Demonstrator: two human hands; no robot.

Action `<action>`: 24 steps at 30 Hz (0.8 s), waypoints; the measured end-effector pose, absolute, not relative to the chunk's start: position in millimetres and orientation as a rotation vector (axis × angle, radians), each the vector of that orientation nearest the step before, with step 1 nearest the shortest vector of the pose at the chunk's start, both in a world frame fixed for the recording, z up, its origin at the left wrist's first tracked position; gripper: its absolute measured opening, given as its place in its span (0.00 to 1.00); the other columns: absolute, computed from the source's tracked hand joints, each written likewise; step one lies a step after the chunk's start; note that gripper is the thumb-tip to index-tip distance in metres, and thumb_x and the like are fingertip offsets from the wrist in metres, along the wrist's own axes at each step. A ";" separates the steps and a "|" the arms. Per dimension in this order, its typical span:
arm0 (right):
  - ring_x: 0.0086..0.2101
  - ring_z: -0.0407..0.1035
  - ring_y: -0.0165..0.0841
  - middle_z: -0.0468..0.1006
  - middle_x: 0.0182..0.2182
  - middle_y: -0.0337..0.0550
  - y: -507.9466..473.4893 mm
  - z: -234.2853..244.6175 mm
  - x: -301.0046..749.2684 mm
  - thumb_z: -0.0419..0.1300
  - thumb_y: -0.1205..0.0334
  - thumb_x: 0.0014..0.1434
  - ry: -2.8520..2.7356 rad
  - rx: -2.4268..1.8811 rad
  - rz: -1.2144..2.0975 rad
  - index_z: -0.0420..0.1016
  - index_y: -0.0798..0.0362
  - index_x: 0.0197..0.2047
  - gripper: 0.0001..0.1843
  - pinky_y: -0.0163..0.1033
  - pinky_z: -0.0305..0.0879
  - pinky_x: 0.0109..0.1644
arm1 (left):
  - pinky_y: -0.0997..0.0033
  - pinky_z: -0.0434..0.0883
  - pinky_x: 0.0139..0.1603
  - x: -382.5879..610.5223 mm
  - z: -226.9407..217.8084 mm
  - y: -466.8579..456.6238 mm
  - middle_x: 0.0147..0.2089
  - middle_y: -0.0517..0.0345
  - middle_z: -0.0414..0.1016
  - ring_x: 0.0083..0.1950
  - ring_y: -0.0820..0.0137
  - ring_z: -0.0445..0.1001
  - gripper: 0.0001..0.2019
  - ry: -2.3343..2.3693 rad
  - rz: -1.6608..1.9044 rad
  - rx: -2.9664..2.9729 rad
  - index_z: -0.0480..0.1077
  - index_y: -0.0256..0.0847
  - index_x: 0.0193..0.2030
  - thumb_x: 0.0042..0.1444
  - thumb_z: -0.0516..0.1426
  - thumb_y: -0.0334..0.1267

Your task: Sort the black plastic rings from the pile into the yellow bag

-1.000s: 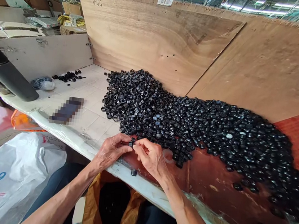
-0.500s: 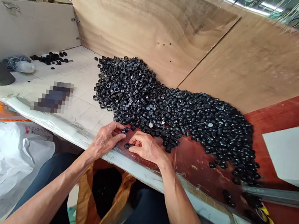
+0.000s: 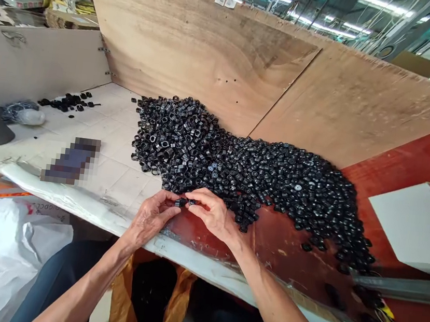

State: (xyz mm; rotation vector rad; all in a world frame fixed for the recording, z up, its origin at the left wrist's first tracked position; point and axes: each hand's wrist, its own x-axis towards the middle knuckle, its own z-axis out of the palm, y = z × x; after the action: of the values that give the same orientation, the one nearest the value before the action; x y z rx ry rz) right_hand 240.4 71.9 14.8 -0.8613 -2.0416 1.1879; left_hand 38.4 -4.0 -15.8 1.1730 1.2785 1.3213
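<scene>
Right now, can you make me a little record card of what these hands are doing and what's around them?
Left hand: pinching a small black ring
Right hand: fingertips at the same ring
Nearest pile: heap of small black rings, just beyond the hands
Under the heap: white tiled bench top and red-brown board
Behind the heap: upright plywood board
Below the bench edge: orange sack and white woven sack

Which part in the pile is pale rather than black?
The pale disc in the right half of the black pile; the pieces around it are all dark.
</scene>
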 end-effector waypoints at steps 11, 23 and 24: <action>0.36 0.76 0.33 0.83 0.39 0.40 70.5 -3.1 227.1 0.67 0.60 0.61 -1.808 -0.845 1.301 0.82 0.49 0.45 0.09 0.38 0.73 0.41 | 0.69 0.76 0.45 38.9 -9.2 -7.3 0.45 0.54 0.83 0.43 0.67 0.81 0.17 1.222 1.287 1.090 0.76 0.41 0.50 0.57 0.69 0.45; 0.41 0.78 0.35 0.84 0.42 0.44 64.5 4.3 226.4 0.65 0.66 0.64 -1.949 -0.721 1.103 0.84 0.50 0.44 0.07 0.39 0.73 0.47 | 0.71 0.74 0.41 41.1 -8.3 -8.8 0.40 0.57 0.80 0.38 0.70 0.77 0.16 1.254 1.377 1.094 0.78 0.40 0.47 0.56 0.70 0.46; 0.40 0.78 0.35 0.84 0.41 0.43 64.6 2.4 226.0 0.65 0.65 0.64 -1.938 -0.738 1.096 0.84 0.50 0.46 0.08 0.38 0.73 0.47 | 0.71 0.75 0.42 41.1 -9.2 -8.5 0.42 0.56 0.81 0.40 0.70 0.77 0.16 1.247 1.390 1.098 0.78 0.40 0.46 0.55 0.71 0.45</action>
State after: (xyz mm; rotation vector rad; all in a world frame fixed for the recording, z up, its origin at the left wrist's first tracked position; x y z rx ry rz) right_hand 226.0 64.6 2.4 -0.7381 -1.9385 1.0962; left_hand 41.1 -8.5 -9.2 1.0979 1.2474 1.3903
